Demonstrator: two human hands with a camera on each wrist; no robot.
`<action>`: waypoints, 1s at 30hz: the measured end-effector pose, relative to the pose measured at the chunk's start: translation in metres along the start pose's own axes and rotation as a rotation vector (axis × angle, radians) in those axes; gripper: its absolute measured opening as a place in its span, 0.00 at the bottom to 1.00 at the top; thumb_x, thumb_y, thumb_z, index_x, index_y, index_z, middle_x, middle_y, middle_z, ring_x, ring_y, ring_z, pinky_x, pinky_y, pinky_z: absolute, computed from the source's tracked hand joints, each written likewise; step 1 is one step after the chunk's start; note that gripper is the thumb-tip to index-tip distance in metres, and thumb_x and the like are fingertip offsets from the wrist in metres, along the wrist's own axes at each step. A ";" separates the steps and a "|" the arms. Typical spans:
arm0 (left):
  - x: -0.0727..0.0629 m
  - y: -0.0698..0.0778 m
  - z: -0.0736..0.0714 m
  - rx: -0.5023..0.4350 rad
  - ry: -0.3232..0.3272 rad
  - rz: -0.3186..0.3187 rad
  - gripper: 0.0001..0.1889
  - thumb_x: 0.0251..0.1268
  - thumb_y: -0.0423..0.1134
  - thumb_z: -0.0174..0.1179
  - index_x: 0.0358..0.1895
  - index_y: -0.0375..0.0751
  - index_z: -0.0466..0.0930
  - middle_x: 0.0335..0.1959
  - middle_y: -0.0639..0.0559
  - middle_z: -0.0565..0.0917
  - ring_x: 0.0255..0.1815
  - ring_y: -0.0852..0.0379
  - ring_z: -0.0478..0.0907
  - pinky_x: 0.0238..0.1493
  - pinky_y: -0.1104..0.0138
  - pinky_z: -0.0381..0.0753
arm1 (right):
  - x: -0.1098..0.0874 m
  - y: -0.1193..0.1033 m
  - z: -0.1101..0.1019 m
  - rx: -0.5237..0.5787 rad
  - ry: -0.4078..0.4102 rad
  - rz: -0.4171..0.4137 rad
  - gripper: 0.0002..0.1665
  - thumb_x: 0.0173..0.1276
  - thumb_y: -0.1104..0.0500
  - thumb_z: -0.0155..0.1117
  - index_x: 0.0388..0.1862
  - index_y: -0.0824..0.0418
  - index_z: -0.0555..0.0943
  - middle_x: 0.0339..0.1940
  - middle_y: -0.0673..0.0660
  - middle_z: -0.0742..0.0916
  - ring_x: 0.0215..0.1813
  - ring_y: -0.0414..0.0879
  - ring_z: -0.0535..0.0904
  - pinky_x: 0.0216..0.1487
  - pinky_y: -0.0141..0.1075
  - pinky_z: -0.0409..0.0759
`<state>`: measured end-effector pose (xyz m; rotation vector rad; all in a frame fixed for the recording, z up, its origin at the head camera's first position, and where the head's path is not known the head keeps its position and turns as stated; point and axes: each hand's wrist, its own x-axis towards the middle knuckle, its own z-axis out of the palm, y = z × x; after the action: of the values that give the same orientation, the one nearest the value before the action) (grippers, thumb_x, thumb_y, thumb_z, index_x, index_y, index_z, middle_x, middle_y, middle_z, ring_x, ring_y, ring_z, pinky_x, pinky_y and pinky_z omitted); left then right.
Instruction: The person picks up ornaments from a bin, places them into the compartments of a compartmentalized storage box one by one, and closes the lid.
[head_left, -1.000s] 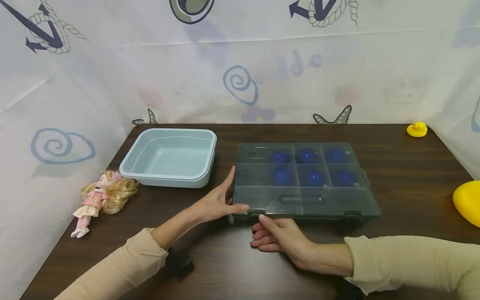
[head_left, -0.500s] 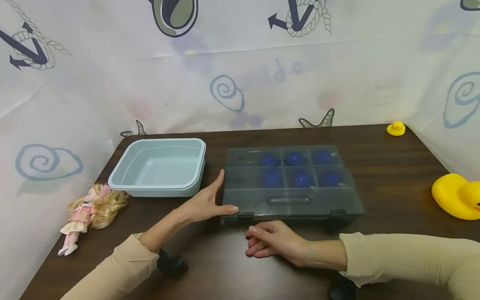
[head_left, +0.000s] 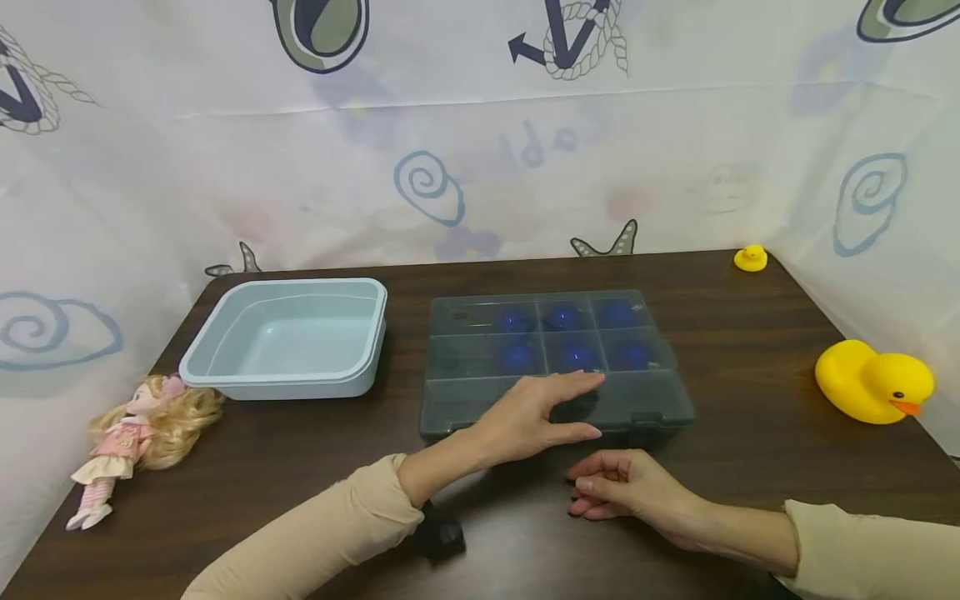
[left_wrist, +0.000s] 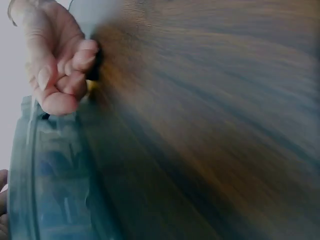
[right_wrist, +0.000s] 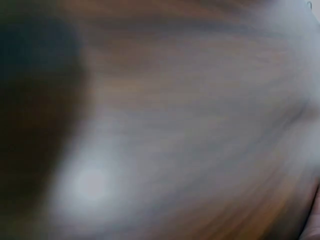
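A flat, see-through dark compartment box [head_left: 465, 392] lies lid down on the table, with several round blue things [head_left: 577, 357] showing through it. My left hand [head_left: 517, 421] reaches across its front part, fingers straight and thumb spread apart, overlapping the lid in the head view. Just in front of the box, near its right front latch [head_left: 647, 419], my right hand [head_left: 637, 487] has loosely curled fingers and holds nothing. The left wrist view shows the right hand [left_wrist: 57, 70] beyond the box's edge [left_wrist: 60, 180]. Motion blur fills the right wrist view.
A light blue open basin [head_left: 300, 387] stands left of the box. Beside it lies a blond doll [head_left: 123, 442] in pink. A large yellow rubber duck [head_left: 862, 383] sits at the right, and a small one [head_left: 751, 258] at the far right corner of the brown table [head_left: 525, 533].
Both hands have moved right along the box's front. The left has left the box's left side; the right has come away from the left latch. The head view has turned right.
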<state>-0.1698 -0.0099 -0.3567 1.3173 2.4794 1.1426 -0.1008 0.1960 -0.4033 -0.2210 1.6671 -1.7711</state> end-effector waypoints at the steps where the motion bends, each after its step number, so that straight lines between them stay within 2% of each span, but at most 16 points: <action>1: 0.004 0.000 0.004 0.031 -0.010 0.025 0.32 0.61 0.46 0.62 0.67 0.40 0.66 0.66 0.47 0.70 0.69 0.55 0.64 0.67 0.62 0.64 | -0.005 0.001 -0.006 -0.002 0.010 -0.003 0.26 0.70 0.59 0.57 0.56 0.81 0.70 0.41 0.60 0.86 0.44 0.48 0.85 0.46 0.38 0.82; 5: 0.018 0.001 0.015 0.171 -0.032 0.088 0.30 0.61 0.47 0.62 0.65 0.40 0.70 0.65 0.49 0.72 0.69 0.55 0.64 0.70 0.62 0.59 | -0.026 0.003 -0.029 -0.021 0.117 0.022 0.26 0.71 0.59 0.56 0.56 0.80 0.69 0.41 0.55 0.85 0.44 0.47 0.85 0.46 0.38 0.82; 9: 0.023 0.002 0.022 0.273 -0.019 0.092 0.26 0.62 0.46 0.62 0.62 0.41 0.73 0.63 0.51 0.74 0.68 0.56 0.65 0.69 0.65 0.61 | -0.037 0.002 -0.043 -0.045 0.266 0.043 0.29 0.70 0.58 0.58 0.58 0.81 0.67 0.42 0.54 0.86 0.43 0.46 0.85 0.45 0.37 0.82; 12: 0.023 0.002 0.026 0.319 -0.004 0.087 0.24 0.62 0.45 0.62 0.60 0.42 0.75 0.62 0.53 0.75 0.67 0.58 0.67 0.67 0.66 0.63 | -0.037 0.001 -0.048 -0.060 0.324 0.034 0.32 0.69 0.59 0.58 0.60 0.83 0.63 0.43 0.54 0.86 0.43 0.45 0.85 0.45 0.36 0.82; 21: 0.025 0.000 0.032 0.359 0.025 0.125 0.22 0.60 0.44 0.63 0.58 0.43 0.77 0.61 0.53 0.76 0.65 0.59 0.69 0.67 0.67 0.64 | -0.033 0.003 -0.052 -0.096 0.343 -0.041 0.27 0.69 0.64 0.57 0.55 0.87 0.64 0.40 0.56 0.87 0.40 0.43 0.86 0.44 0.34 0.82; 30: 0.025 0.000 0.032 0.395 0.010 0.110 0.23 0.60 0.45 0.63 0.59 0.45 0.77 0.61 0.55 0.75 0.65 0.60 0.69 0.68 0.68 0.63 | -0.030 0.006 -0.052 -0.130 0.349 -0.083 0.24 0.69 0.65 0.57 0.52 0.86 0.68 0.39 0.54 0.88 0.39 0.42 0.86 0.42 0.33 0.82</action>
<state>-0.1712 0.0269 -0.3737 1.5580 2.7693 0.6956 -0.1045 0.2559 -0.4078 -0.0390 2.0491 -1.8435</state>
